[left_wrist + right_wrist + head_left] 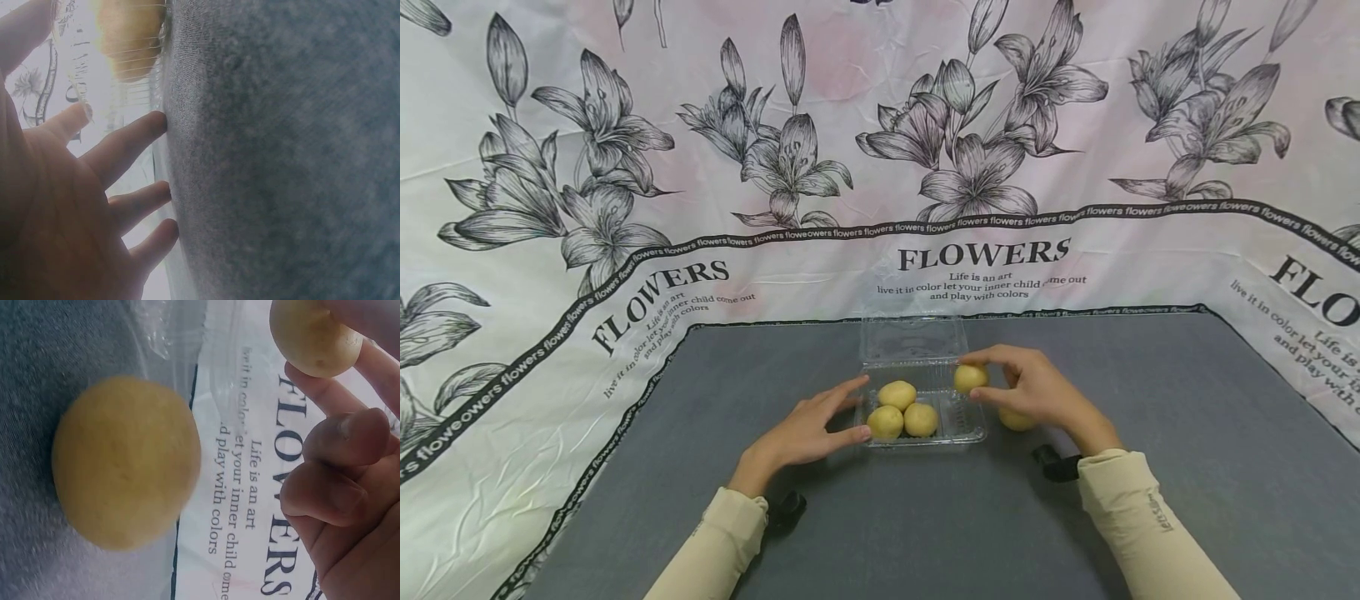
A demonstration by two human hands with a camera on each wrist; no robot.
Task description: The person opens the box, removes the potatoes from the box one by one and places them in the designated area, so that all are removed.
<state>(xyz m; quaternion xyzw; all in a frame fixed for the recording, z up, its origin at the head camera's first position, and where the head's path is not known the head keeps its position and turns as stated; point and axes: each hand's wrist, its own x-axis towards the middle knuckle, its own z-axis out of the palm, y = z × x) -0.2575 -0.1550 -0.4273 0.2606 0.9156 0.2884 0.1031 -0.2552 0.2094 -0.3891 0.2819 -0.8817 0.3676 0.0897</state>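
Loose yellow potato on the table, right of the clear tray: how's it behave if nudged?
The loose potato will likely roll, being rounded; its slightly uneven outline may make it veer. Probably firm, since its skin looks smooth and undented.

You can count five yellow potatoes [897,394]: three in one clear box [957,417], one in your right grip [1033,388] and one on the one grey worktop [925,517]. You have two grips [808,427], two sleeves [1150,517] and one flowery cloth [812,292].

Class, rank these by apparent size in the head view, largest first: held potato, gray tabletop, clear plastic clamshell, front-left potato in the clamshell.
1. Gray tabletop
2. Clear plastic clamshell
3. Held potato and front-left potato: too alike to rank
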